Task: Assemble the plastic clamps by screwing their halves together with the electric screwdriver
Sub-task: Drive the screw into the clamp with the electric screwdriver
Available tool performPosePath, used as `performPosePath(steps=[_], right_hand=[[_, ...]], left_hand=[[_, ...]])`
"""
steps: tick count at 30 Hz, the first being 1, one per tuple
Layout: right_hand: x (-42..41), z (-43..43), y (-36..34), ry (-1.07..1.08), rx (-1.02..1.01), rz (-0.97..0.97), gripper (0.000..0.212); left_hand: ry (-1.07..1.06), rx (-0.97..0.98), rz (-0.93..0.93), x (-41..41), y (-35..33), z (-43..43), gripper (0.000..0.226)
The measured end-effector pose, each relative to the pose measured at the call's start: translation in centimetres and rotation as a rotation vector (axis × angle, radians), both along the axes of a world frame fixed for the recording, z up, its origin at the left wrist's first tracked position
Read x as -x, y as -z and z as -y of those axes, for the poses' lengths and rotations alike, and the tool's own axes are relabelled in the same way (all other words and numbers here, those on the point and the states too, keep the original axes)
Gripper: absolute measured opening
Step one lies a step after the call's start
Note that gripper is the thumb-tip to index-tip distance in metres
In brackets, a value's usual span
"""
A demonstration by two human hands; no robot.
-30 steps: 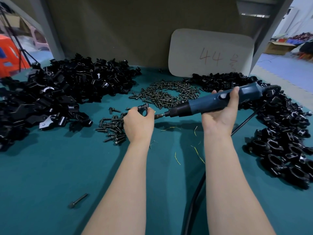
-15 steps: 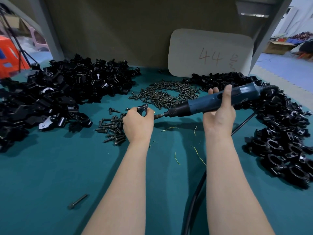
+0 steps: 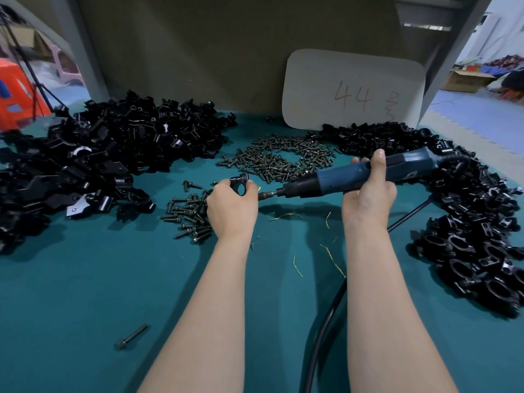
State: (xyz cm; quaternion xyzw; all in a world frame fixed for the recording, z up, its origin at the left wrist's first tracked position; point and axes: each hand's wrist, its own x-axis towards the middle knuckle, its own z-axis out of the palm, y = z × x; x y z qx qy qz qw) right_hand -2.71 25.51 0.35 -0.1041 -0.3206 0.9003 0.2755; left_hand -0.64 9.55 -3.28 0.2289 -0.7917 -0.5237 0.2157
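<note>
Right hand (image 3: 368,194) is now gripping the electric screwdriver (image 3: 348,177) slightly nearer its nose than a second ago, while the bit is staying at the plastic clamp (image 3: 239,184).

Left hand (image 3: 231,205) is pinching the black clamp just above the teal worktop (image 3: 85,293), with the bit reaching in from three o'clock and its tip hidden behind the thumb. The right hand is wrapping its fingers round the blue barrel, thumb lying on top. Loose clamp halves (image 3: 113,154) are heaping at ten o'clock, screws (image 3: 278,160) are lying at twelve, assembled clamps (image 3: 467,236) are piling at three, and a lone screw (image 3: 131,336) is resting at seven.
</note>
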Motion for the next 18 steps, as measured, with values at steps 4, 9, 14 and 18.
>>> performPosePath(steps=[4,9,14,18], right_hand=[[0.0,-0.1,0.0,0.013,0.031,0.000,0.016],[-0.2,0.0,0.0,0.009,0.037,-0.005,0.017],[-0.1,-0.1,-0.1,-0.009,0.046,0.017,0.019],[0.0,-1.2,-0.4,-0.054,-0.007,0.121,0.051]], left_hand=[[0.000,0.001,0.002,0.0,0.0,0.0,0.022],[0.002,0.005,0.001,0.0,0.0,0.0,0.023],[0.010,-0.010,-0.007,-0.1,0.0,0.0,0.020],[-0.002,-0.165,-0.050,-0.1,-0.1,0.1,0.020]])
